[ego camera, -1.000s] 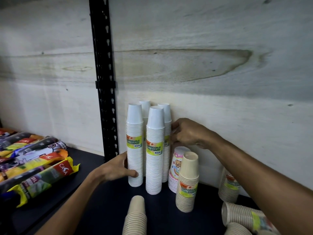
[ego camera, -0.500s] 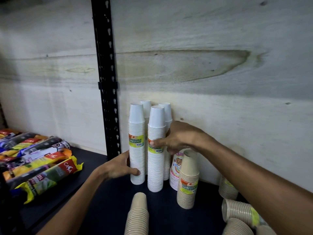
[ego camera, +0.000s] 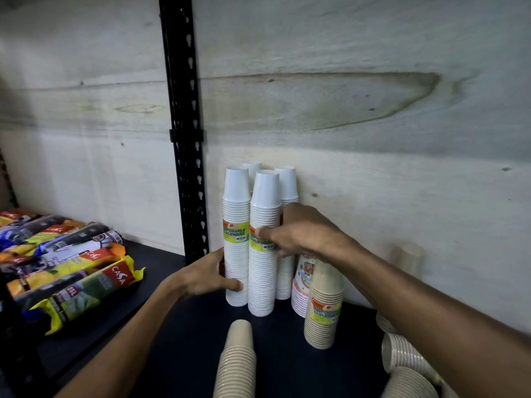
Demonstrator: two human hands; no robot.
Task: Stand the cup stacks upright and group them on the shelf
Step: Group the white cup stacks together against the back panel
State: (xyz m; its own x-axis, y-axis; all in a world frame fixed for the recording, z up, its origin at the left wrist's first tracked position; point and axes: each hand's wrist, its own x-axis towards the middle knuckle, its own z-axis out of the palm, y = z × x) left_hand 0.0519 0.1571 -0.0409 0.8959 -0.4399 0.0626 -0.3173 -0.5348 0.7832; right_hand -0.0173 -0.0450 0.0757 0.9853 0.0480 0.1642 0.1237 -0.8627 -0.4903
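Several tall white cup stacks stand upright together against the wooden back wall on the dark shelf (ego camera: 178,326). My left hand (ego camera: 205,275) presses on the lower part of the left white stack (ego camera: 236,225). My right hand (ego camera: 301,234) wraps the middle of the front white stack (ego camera: 264,202) at its green label. A printed pink stack (ego camera: 301,285) and a beige stack (ego camera: 323,314) stand upright to the right. Another beige stack (ego camera: 237,360) stands at the front.
A black slotted upright post (ego camera: 184,133) stands just left of the white stacks. Bagged rolls in bright wrappers (ego camera: 71,274) lie at the left. More beige stacks (ego camera: 402,354) lie tipped over at the lower right, partly behind my right arm.
My right hand has come from behind the rear white stacks round to the front stack's label. My left hand has stayed at the left stack. The camera has moved closer.
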